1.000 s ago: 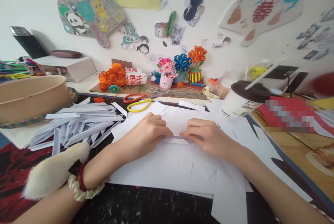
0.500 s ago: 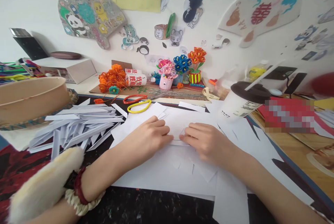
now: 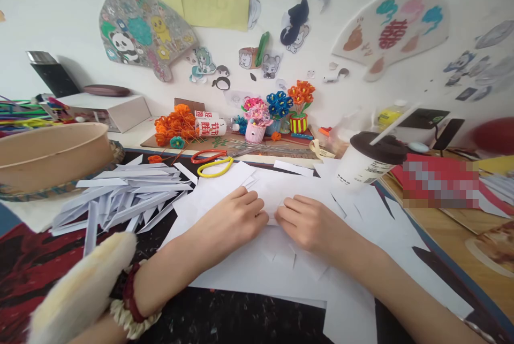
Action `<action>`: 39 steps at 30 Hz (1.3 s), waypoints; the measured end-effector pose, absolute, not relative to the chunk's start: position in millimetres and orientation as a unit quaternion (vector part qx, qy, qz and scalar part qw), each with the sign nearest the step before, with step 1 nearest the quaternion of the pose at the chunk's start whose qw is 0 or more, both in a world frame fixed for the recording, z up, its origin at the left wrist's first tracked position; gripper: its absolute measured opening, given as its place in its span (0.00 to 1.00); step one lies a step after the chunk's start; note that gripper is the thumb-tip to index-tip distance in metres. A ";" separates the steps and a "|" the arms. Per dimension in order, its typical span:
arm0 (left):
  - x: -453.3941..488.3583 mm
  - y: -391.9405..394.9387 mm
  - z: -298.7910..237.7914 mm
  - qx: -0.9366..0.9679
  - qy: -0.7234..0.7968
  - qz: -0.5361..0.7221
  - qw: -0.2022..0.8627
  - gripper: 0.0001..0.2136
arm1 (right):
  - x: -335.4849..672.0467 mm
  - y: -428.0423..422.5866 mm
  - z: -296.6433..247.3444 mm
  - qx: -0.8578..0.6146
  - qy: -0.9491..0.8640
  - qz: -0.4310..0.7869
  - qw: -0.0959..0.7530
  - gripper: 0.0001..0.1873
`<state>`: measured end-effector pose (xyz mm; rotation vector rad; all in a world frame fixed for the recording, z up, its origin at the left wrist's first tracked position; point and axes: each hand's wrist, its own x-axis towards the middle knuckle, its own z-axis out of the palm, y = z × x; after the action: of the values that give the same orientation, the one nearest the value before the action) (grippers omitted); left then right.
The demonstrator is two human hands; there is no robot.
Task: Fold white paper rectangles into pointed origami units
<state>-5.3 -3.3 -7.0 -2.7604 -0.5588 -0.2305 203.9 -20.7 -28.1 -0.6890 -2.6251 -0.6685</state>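
Note:
My left hand [image 3: 241,216] is closed, its fingers curled at the edge of a small piece of white paper [image 3: 272,221]. Opposite it, my right hand [image 3: 307,222] is closed too, with thumb and fingertips pinching the same piece. The fingers cover most of this piece, so its folded shape is hard to make out. Both hands rest over overlapping white paper sheets [image 3: 257,274] spread on the dark table top. Left of them lies a heap of folded white paper strips [image 3: 132,194].
Scissors with a red and a yellow handle [image 3: 217,167] lie just beyond the sheets. A lidded drink cup [image 3: 367,162] with a straw stands at the right. A round tan container [image 3: 52,151] sits at the left. Pipe-cleaner flowers [image 3: 176,124] line the back.
My fingers have curled in more around the piece of paper and cover more of it. The camera view has tilted slightly up.

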 end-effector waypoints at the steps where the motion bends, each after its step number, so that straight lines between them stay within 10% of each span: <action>1: -4.8 -3.4 -7.4 -0.963 -0.195 -0.083 0.164 0.07 | 203.2 -20.9 -28.1 -0.241 -0.924 -0.239 0.174 0.21; 27: -6.9 -14.0 -2.3 -0.968 -0.216 -0.070 0.108 0.09 | 208.1 -39.2 -24.0 -0.323 -0.933 -0.139 0.078 0.14; 39: -5.7 -12.0 -9.6 -0.970 -0.192 -0.090 0.117 0.11 | 197.0 -54.9 -20.3 -0.502 -0.832 0.026 0.235 0.12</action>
<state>-5.7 -12.0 -9.6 -2.8390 -0.5624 -0.2636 197.0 -54.9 -20.3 -1.3774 -2.2817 0.0708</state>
